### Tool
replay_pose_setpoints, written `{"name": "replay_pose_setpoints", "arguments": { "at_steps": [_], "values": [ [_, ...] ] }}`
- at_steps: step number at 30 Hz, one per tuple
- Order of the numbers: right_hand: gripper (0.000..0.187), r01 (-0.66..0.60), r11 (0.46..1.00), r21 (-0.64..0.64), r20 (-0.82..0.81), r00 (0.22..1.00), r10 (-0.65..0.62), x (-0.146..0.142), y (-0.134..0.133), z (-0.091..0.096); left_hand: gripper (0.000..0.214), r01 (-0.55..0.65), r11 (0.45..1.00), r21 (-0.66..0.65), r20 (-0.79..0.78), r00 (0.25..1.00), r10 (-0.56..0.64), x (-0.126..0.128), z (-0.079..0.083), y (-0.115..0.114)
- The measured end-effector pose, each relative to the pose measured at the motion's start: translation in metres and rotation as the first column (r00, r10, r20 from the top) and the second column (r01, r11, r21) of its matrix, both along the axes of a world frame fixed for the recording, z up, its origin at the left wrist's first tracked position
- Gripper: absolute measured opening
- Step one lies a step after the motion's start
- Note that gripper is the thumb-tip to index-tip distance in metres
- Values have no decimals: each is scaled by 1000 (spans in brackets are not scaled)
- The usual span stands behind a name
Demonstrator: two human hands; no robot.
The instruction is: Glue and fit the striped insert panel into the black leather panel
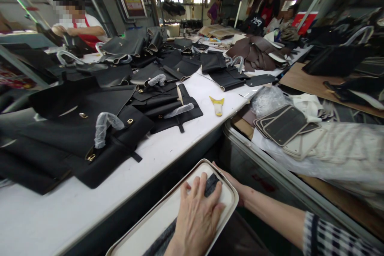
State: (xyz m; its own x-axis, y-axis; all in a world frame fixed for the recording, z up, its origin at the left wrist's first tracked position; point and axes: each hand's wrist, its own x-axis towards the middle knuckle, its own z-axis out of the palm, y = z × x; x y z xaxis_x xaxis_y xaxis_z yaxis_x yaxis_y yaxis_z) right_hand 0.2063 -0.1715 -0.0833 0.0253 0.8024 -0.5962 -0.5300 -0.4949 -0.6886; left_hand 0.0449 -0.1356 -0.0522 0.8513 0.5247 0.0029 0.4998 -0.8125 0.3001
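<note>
A long cream tray-like piece (162, 224) with rounded corners, a raised rim and a dark grey strip along its middle is tilted at the bottom centre, off the table's edge. My left hand (196, 212) lies on its inner face, fingers spread and partly bent, touching the surface near the far end. At the right rim, my right hand (232, 186) grips the same piece from the outer side. Its fingers are mostly hidden behind the rim. Black bag pieces (117, 144) with gold clasps and plastic-wrapped handles (105, 128) lie on the table to the left.
The white table (192, 136) carries black bag pieces, a yellow-and-white cut piece (217, 106) and brown panels (255, 52). On the right, a bin (240, 140) holds rounded dark panels (286, 125) and clear plastic. Several people work farther back, one (81, 28) at left.
</note>
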Motion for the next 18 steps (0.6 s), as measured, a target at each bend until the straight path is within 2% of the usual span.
{"name": "replay_pose_setpoints", "arguments": {
  "at_steps": [2,3,5,8,12,18],
  "values": [
    [81,-64,998,-29,-138,989,59,1,-5,6,43,5,1000,14,-2,1000,-5,0,1,0],
    [81,-61,997,-38,-181,982,53,2,-8,10,43,8,1000,23,-5,1000,-8,1,1,0],
    [70,20,1000,-3,-143,990,-20,1,-14,16,43,13,999,35,-12,1000,-13,0,2,1],
    [55,97,983,158,175,977,-125,1,-23,19,43,12,999,44,-11,1000,-12,-1,3,0],
    [53,27,976,217,571,807,-149,3,-32,10,44,-1,999,51,6,1000,1,-2,3,0],
    [43,16,977,214,784,593,-182,-3,-37,7,55,-29,999,37,14,1000,28,0,4,1]
  ]
}}
